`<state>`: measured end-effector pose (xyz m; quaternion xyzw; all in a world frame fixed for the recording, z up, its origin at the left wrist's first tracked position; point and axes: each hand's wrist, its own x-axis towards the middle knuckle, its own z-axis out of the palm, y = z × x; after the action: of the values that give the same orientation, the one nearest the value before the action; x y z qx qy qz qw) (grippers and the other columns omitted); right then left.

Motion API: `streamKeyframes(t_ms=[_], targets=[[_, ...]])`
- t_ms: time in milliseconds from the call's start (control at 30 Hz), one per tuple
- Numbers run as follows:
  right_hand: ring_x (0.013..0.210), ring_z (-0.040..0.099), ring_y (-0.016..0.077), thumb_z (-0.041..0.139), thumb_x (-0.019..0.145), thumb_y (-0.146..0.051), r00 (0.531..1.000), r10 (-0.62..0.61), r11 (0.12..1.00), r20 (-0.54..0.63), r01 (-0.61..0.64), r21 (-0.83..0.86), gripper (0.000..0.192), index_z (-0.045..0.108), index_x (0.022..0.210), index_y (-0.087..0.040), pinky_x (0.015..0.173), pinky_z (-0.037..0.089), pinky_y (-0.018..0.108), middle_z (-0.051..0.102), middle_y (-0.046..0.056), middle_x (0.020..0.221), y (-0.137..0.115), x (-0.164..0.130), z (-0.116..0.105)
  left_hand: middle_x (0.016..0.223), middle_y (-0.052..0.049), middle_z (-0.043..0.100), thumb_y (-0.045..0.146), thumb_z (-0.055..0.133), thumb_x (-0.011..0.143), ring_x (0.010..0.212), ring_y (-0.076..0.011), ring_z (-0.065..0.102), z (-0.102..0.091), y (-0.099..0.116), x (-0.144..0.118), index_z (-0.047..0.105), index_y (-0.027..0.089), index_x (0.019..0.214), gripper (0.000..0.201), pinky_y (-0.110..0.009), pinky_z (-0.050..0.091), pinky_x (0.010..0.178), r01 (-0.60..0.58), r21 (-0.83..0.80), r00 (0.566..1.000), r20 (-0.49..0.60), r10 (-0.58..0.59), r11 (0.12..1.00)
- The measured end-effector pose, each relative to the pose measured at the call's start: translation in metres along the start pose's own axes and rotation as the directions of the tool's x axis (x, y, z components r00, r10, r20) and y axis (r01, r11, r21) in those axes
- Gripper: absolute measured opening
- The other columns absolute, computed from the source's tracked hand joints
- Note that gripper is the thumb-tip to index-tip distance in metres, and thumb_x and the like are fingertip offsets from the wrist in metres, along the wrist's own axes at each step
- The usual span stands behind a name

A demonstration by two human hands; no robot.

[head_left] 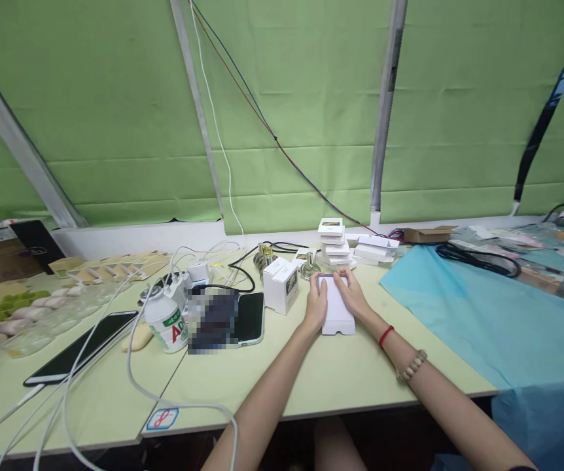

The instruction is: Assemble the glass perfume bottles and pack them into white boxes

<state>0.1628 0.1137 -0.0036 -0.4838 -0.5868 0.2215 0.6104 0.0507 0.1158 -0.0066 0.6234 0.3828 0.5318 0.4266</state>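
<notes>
Flat white cardboard box [337, 313] lies on the pale green table [311, 379], just in front of the stack of small white boxes [334, 245]. Left hand [315, 304] and right hand [353, 294] clasp its far-end sides. Looks light, thin-walled, crushable; hold by the edges.

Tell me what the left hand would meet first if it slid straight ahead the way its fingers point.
Probably the small glass bottle standing just beyond the flat white box that the left hand holds with the right hand. Depth is hard to judge; the hand might instead pass beside it toward the stack of white boxes.
</notes>
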Motion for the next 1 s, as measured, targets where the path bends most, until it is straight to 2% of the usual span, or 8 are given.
streamKeyframes(t_ms=[133,233,367,533,667,767,900,1000], targets=[[0.080,0.051,0.0178,0.041,0.082,-0.046,0.999,-0.034,0.999,-0.034,0.034,0.007,0.023,0.040,0.082,-0.023,0.075,0.042,0.029,0.051,0.001,0.082,-0.0025,-0.0016,-0.0009,0.105,-0.007,0.057,0.033,0.045,0.084,0.095,-0.0180,0.055,0.0000,0.0043,-0.0024,0.038,0.022,0.114,0.032,-0.030,0.043,0.084,-0.085,0.039,0.996,0.031,0.083,0.996],[0.085,0.051,0.0180,0.042,0.083,-0.045,0.997,-0.061,0.998,-0.051,0.061,0.013,0.023,0.041,0.086,-0.022,0.079,0.041,0.030,0.052,0.002,0.086,-0.0058,-0.0033,-0.0016,0.099,-0.005,0.058,0.034,0.045,0.085,0.091,-0.0180,0.056,-0.0006,0.0072,-0.0043,0.038,0.022,0.112,0.030,-0.030,0.042,0.081,-0.107,0.079,0.993,0.054,0.103,0.991],[0.084,0.052,0.0177,0.042,0.083,-0.043,0.996,-0.091,0.996,-0.003,0.091,0.022,0.023,0.046,0.086,-0.020,0.079,0.040,0.030,0.053,0.002,0.086,-0.0090,-0.0043,-0.0017,0.095,-0.004,0.057,0.038,0.042,0.086,0.086,-0.0174,0.056,-0.0017,0.0092,-0.0056,0.038,0.023,0.108,0.027,-0.029,0.041,0.079,-0.130,0.095,0.990,0.063,0.124,0.987],[0.078,0.052,0.0178,0.042,0.082,-0.044,0.997,-0.029,0.999,0.068,0.030,-0.011,0.025,0.048,0.080,-0.020,0.074,0.040,0.030,0.055,0.002,0.082,-0.0077,-0.0037,0.0003,0.087,-0.003,0.057,0.042,0.043,0.085,0.081,-0.0172,0.056,-0.0027,0.0072,-0.0043,0.042,0.023,0.099,0.024,-0.027,0.041,0.074,-0.070,0.069,0.997,0.037,0.067,0.995],[0.075,0.052,0.0177,0.040,0.082,-0.046,0.997,0.056,0.998,0.052,-0.056,0.007,0.027,0.047,0.082,-0.020,0.070,0.041,0.029,0.055,0.001,0.082,-0.0040,-0.0023,0.0026,0.083,-0.003,0.058,0.042,0.044,0.084,0.076,-0.0174,0.055,-0.0033,0.0033,-0.0029,0.043,0.023,0.098,0.023,-0.027,0.041,0.070,0.024,0.058,1.000,-0.001,-0.024,0.998],[0.079,0.053,0.0186,0.041,0.082,-0.045,0.997,0.059,0.998,0.048,-0.059,0.010,0.026,0.049,0.082,-0.020,0.072,0.042,0.030,0.056,0.002,0.085,-0.0034,-0.0027,0.0040,0.085,-0.003,0.058,0.041,0.044,0.084,0.077,-0.0174,0.055,-0.0039,0.0030,-0.0033,0.044,0.023,0.098,0.024,-0.028,0.041,0.073,0.024,0.054,1.000,-0.016,-0.023,0.998],[0.086,0.054,0.0191,0.044,0.081,-0.044,0.999,0.021,1.000,0.034,-0.021,-0.003,0.028,0.047,0.098,-0.021,0.080,0.042,0.033,0.056,0.003,0.096,-0.0052,-0.0057,0.0055,0.099,-0.005,0.058,0.039,0.043,0.086,0.092,-0.0185,0.054,-0.0050,0.0081,-0.0046,0.044,0.023,0.103,0.024,-0.029,0.038,0.084,-0.095,0.086,0.993,-0.056,0.100,0.992],[0.082,0.055,0.0182,0.040,0.083,-0.046,0.999,0.042,0.999,-0.008,-0.041,0.034,0.034,0.044,0.107,-0.022,0.077,0.044,0.033,0.055,0.004,0.094,-0.0042,-0.0046,0.0053,0.107,-0.006,0.055,0.036,0.043,0.086,0.103,-0.0188,0.050,-0.0059,0.0108,-0.0039,0.047,0.022,0.104,0.023,-0.029,0.034,0.091,-0.170,0.082,0.978,-0.105,0.178,0.982]])
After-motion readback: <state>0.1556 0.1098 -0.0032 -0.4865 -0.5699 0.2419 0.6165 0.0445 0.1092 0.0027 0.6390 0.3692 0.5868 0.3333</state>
